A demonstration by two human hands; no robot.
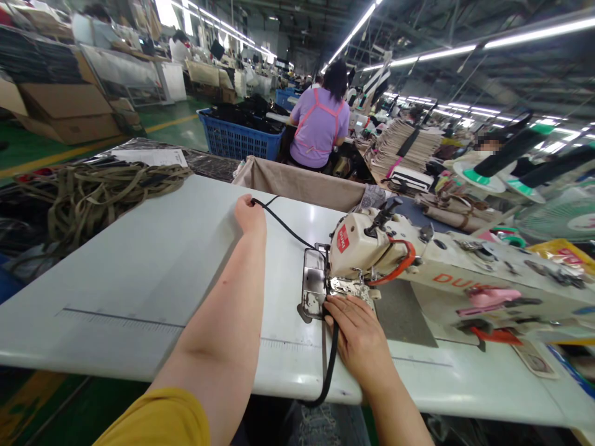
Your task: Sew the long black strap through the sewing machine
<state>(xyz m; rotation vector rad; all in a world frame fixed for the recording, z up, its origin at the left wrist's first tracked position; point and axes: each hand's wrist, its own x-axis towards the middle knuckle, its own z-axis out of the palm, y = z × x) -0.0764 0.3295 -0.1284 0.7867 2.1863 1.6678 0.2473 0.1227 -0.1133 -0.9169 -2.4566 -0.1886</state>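
- Head view, obscured parts: the long, narrow, flexible black strip (333,356) is covered where it passes the needle area of the cream-white, red-labelled sewing machine (353,241); the needle itself cannot be made out.
- The strip's near end curves over the front edge of the smooth white bench (121,260) and is lost to sight below; a thin dark length also shows beyond the left hand (250,217). Whether the two join cannot be told.
- The machine's label reads "DUKI"; the larger lettering on its arm is partly covered by a pink item (493,297).
- The tangled pile of olive-green fabric straps (102,192), at the bench's far left, merges into dark material at the picture's edge. Background workers and stacks are blurred.
- Left hand: fingers closed, pinching the strip well beyond the machine; fingertips partly hidden. The strip runs from there to the metal plate (315,282) beside the machine head.
- Right hand (357,331): fingers together, laid forward just in front of the machine head, touching the strip. The thumb is mostly concealed; whether it pinches cannot be told.
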